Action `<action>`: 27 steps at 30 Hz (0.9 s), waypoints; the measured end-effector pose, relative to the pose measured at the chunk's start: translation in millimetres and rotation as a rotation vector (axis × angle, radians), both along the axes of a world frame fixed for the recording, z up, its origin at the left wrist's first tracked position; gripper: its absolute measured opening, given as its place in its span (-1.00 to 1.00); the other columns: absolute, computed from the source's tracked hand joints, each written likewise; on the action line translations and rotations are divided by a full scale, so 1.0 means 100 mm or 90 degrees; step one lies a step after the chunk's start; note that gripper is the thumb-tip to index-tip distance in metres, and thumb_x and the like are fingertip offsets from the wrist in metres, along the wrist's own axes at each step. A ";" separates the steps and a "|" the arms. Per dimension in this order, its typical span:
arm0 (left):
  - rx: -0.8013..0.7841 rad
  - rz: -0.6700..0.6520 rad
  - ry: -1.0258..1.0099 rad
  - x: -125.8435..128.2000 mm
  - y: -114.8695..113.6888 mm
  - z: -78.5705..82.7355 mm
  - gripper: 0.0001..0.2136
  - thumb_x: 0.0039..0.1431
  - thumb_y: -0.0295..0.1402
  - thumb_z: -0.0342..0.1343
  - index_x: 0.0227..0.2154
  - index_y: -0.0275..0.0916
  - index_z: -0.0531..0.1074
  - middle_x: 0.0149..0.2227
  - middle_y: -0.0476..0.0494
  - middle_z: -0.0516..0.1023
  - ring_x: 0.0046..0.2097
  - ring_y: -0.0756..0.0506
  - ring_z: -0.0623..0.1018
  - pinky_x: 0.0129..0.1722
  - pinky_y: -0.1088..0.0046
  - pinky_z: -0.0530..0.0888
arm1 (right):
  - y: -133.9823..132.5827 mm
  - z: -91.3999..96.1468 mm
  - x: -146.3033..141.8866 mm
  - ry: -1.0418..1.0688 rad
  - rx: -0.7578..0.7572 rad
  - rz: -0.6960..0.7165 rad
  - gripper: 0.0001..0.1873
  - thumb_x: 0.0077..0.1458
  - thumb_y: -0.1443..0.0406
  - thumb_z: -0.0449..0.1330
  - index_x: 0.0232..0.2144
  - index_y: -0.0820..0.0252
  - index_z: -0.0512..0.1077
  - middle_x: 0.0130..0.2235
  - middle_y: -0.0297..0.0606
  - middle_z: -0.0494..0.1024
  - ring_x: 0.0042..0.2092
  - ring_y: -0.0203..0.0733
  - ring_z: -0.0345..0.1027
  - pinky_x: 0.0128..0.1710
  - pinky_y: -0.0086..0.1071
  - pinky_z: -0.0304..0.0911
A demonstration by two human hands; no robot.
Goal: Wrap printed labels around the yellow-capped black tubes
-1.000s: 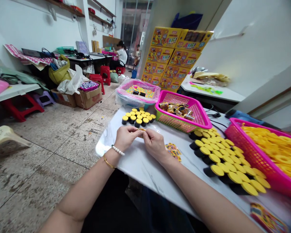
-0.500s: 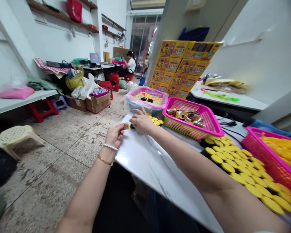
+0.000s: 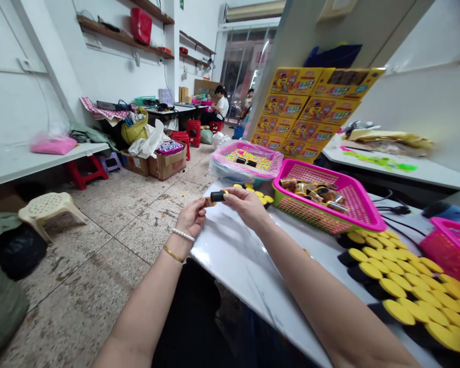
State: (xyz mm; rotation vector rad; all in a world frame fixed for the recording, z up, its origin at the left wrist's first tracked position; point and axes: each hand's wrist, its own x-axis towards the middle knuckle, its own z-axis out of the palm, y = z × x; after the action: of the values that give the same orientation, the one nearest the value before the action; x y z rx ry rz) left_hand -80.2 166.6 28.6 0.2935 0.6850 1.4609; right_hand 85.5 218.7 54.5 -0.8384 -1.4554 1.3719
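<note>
My left hand point(image 3: 190, 219) pinches a small orange-printed plastic sleeve point(image 3: 209, 202) over the table's near left corner. Between the fingertips of my right hand point(image 3: 250, 208) is a small black cylinder with a yellow end point(image 3: 216, 196), lying sideways. Its black end meets or overlaps the sleeve; I cannot tell whether it is inside. Behind my right hand stand several yellow-topped black cylinders point(image 3: 266, 199). A pink and green basket point(image 3: 310, 212) beyond holds cylinders in printed wrap.
A plastic-lined pink tub point(image 3: 230, 153) of colourful small pieces stands at the table's far end. Many yellow-topped cylinders point(image 3: 421, 286) cover the right side, beside another pink basket point(image 3: 444, 250). Yellow printed boxes point(image 3: 291, 107) are stacked behind. A cream stool point(image 3: 49, 204) stands on the floor.
My right hand has come up from the yellow-topped cylinders with one black cylinder and brought it to the sleeve in my left hand. The view has shifted left.
</note>
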 end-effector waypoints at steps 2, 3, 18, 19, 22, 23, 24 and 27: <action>0.001 0.002 -0.006 0.00 -0.01 0.01 -0.95 0.14 -0.58 0.21 -0.39 -0.40 0.44 -0.52 0.02 0.43 -0.67 0.22 0.22 -0.79 0.77 0.02 | -0.01 -0.02 -0.03 0.037 -0.038 0.008 -0.55 -0.29 0.02 0.49 -0.38 0.15 0.55 -0.37 -0.34 0.60 -0.34 -0.29 0.48 -0.21 -0.33 0.42; 0.000 0.001 -0.008 0.01 -0.01 0.01 -0.96 0.15 -0.58 0.20 -0.38 -0.41 0.44 -0.52 0.01 0.43 -0.67 0.22 0.22 -0.79 0.77 0.01 | -0.01 -0.02 -0.04 0.046 -0.055 0.012 -0.55 -0.29 0.02 0.49 -0.38 0.15 0.54 -0.36 -0.35 0.60 -0.33 -0.29 0.49 -0.18 -0.32 0.44; -0.012 0.043 -0.022 0.02 -0.01 0.00 -0.87 0.17 -0.56 0.18 -0.46 -0.35 0.37 -0.58 0.06 0.36 -0.68 0.20 0.23 -0.77 0.75 0.08 | -0.06 -0.06 -0.11 -0.074 -0.013 -0.050 -0.65 -0.18 0.14 0.43 -0.45 0.17 0.38 -0.52 -0.39 0.51 -0.46 -0.29 0.48 -0.40 -0.37 0.49; -0.013 0.042 -0.022 0.02 -0.01 0.00 -0.86 0.16 -0.56 0.20 -0.47 -0.34 0.36 -0.59 0.08 0.34 -0.68 0.20 0.23 -0.77 0.75 0.07 | -0.06 -0.06 -0.11 -0.078 -0.012 -0.050 -0.65 -0.16 0.15 0.42 -0.45 0.17 0.37 -0.53 -0.39 0.51 -0.46 -0.28 0.49 -0.40 -0.35 0.49; -0.011 0.038 -0.016 0.01 0.00 -0.01 -0.86 0.13 -0.56 0.21 -0.47 -0.34 0.36 -0.59 0.08 0.33 -0.68 0.20 0.22 -0.77 0.75 0.05 | -0.07 -0.06 -0.10 -0.092 0.002 -0.035 -0.66 -0.14 0.14 0.40 -0.45 0.15 0.33 -0.54 -0.41 0.50 -0.48 -0.28 0.48 -0.39 -0.32 0.50; -0.010 0.037 -0.012 0.01 0.00 -0.02 -0.86 0.13 -0.56 0.21 -0.47 -0.35 0.36 -0.58 0.07 0.34 -0.68 0.20 0.22 -0.77 0.74 0.04 | -0.07 -0.07 -0.10 -0.104 0.015 -0.032 -0.66 -0.13 0.14 0.39 -0.45 0.14 0.32 -0.54 -0.42 0.49 -0.49 -0.28 0.47 -0.40 -0.32 0.49; -0.009 0.036 -0.009 0.01 0.00 -0.02 -0.87 0.13 -0.56 0.21 -0.46 -0.35 0.37 -0.57 0.06 0.36 -0.68 0.20 0.21 -0.78 0.73 0.03 | -0.07 -0.07 -0.10 -0.122 0.035 -0.034 -0.67 -0.12 0.14 0.37 -0.45 0.14 0.31 -0.54 -0.43 0.48 -0.49 -0.27 0.46 -0.41 -0.33 0.48; -0.012 0.038 0.006 0.01 0.00 -0.01 -0.90 0.13 -0.57 0.19 -0.44 -0.37 0.39 -0.54 0.03 0.40 -0.68 0.21 0.19 -0.77 0.72 0.02 | -0.09 -0.10 -0.09 -0.187 0.130 -0.075 -0.71 -0.08 0.15 0.33 -0.42 0.13 0.32 -0.53 -0.44 0.46 -0.47 -0.27 0.43 -0.44 -0.38 0.40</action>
State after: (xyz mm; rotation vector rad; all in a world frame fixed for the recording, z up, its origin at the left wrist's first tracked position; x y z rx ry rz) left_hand -78.8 166.5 27.4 0.2678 0.7194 1.5104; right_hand 76.2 209.7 44.8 -1.0054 -1.7080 1.0230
